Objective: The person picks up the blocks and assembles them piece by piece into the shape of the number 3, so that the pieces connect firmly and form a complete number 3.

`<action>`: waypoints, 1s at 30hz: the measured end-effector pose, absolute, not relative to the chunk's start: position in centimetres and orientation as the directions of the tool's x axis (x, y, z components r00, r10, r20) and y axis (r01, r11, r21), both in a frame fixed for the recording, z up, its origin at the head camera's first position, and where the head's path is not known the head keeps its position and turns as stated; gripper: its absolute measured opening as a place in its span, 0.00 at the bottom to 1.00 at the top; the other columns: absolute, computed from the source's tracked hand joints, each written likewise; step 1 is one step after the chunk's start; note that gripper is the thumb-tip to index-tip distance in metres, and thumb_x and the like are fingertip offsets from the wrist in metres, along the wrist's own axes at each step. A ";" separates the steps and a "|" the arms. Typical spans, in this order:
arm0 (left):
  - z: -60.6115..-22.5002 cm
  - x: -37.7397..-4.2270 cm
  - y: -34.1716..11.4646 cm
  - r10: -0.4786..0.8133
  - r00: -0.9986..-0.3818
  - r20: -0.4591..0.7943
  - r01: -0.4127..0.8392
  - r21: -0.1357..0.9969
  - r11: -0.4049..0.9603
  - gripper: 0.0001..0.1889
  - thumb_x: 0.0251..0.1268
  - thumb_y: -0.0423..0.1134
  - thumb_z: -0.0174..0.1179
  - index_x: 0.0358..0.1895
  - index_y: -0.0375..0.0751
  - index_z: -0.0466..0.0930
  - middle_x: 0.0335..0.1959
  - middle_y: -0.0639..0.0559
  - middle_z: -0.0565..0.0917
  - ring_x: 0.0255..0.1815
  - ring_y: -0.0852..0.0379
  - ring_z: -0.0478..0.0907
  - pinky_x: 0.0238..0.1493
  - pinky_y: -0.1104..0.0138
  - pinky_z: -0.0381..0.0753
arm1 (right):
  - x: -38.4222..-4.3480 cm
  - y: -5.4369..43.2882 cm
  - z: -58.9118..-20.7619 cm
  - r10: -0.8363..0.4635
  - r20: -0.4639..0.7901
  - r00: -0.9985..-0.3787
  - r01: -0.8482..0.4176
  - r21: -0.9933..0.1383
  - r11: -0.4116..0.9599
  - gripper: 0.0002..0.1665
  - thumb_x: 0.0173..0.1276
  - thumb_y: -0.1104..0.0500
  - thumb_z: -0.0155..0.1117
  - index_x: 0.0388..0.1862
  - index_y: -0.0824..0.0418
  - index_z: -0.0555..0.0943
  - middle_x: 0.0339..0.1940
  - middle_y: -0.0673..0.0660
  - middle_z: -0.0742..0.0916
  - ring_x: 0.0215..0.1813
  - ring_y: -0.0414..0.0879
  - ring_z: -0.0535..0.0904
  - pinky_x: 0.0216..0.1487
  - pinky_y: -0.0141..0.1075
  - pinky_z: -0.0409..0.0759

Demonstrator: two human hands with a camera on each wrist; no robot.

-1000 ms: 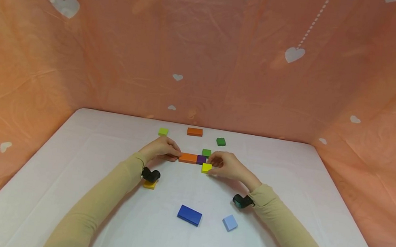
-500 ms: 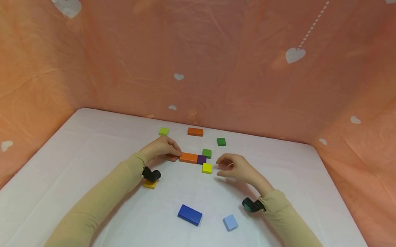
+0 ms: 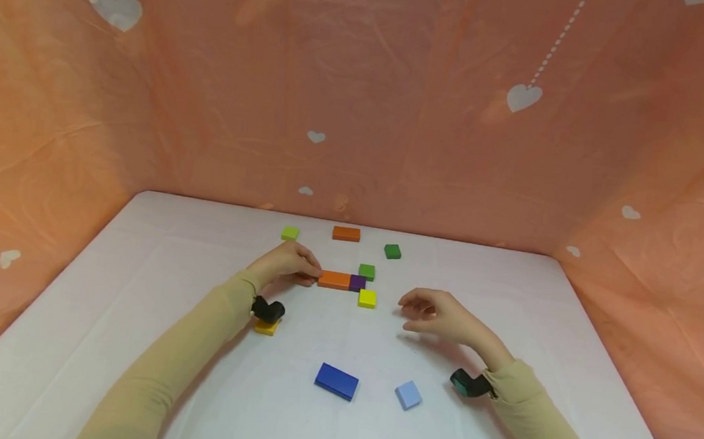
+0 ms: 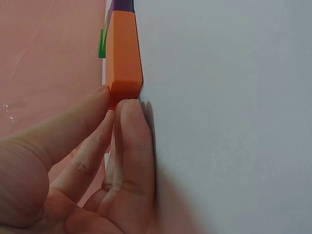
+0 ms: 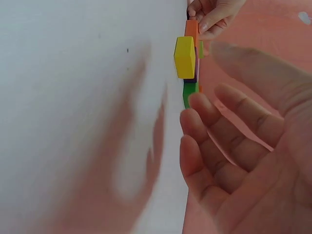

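Note:
My left hand (image 3: pixel 285 261) holds the left end of a flat orange block (image 3: pixel 334 280), its thumb and fingertips on that end in the left wrist view. At the block's right end sits a purple square block (image 3: pixel 358 283). A green square block (image 3: pixel 367 272) lies just behind the purple one, and a yellow square block (image 3: pixel 367 299) lies at its front right corner. My right hand (image 3: pixel 441 317) is held above the table, to the right of the yellow block and apart from it. Its fingers are loosely bent with nothing between them.
At the back lie a lime block (image 3: pixel 289 233), a dark orange block (image 3: pixel 347 234) and a dark green block (image 3: pixel 392 252). A golden yellow block (image 3: pixel 266 328) is partly under the left wrist camera. Blue (image 3: pixel 336 381) and light blue (image 3: pixel 409 395) blocks lie in front.
My right hand has let go of the yellow block and drawn back to the right and toward me. The yellow block stays where it was. My left hand has kept its place.

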State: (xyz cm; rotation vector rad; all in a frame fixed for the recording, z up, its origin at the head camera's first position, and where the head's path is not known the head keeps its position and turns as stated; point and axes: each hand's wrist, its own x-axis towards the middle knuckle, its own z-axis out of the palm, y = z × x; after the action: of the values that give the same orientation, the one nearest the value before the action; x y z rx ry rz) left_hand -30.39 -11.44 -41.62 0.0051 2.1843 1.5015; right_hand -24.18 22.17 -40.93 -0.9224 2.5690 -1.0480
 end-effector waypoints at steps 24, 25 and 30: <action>-41.5 -30.4 -11.4 0.259 -0.880 -0.399 -0.281 0.875 0.394 0.11 0.62 0.33 0.64 0.44 0.30 0.82 0.36 0.42 0.84 0.29 0.54 0.80 0.39 0.67 0.83 | -19.7 24.0 -40.9 -0.769 -0.111 -0.630 -0.405 -0.798 0.447 0.26 0.57 0.58 0.74 0.56 0.58 0.78 0.47 0.53 0.84 0.46 0.50 0.78 0.48 0.38 0.78; -41.5 -30.4 -11.4 0.259 -0.880 -0.399 -0.281 0.875 0.394 0.11 0.62 0.33 0.64 0.44 0.30 0.82 0.36 0.42 0.83 0.29 0.55 0.80 0.39 0.67 0.83 | -19.6 24.0 -40.9 -0.770 -0.114 -0.628 -0.404 -0.798 0.447 0.27 0.57 0.58 0.74 0.55 0.57 0.79 0.47 0.52 0.84 0.47 0.50 0.78 0.48 0.38 0.78; -41.6 -30.5 -11.5 0.263 -0.880 -0.396 -0.277 0.876 0.394 0.10 0.62 0.33 0.64 0.44 0.30 0.82 0.36 0.42 0.83 0.29 0.55 0.80 0.38 0.68 0.83 | -19.1 23.8 -41.1 -0.783 -0.117 -0.611 -0.400 -0.808 0.433 0.27 0.56 0.56 0.75 0.55 0.57 0.79 0.47 0.51 0.84 0.47 0.48 0.78 0.49 0.37 0.78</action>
State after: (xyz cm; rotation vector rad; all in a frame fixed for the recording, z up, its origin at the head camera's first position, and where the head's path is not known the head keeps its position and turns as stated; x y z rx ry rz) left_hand -30.47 -11.47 -41.60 -0.0126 2.1782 1.5027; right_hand -19.10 23.77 -41.08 -0.9956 2.2075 -1.0564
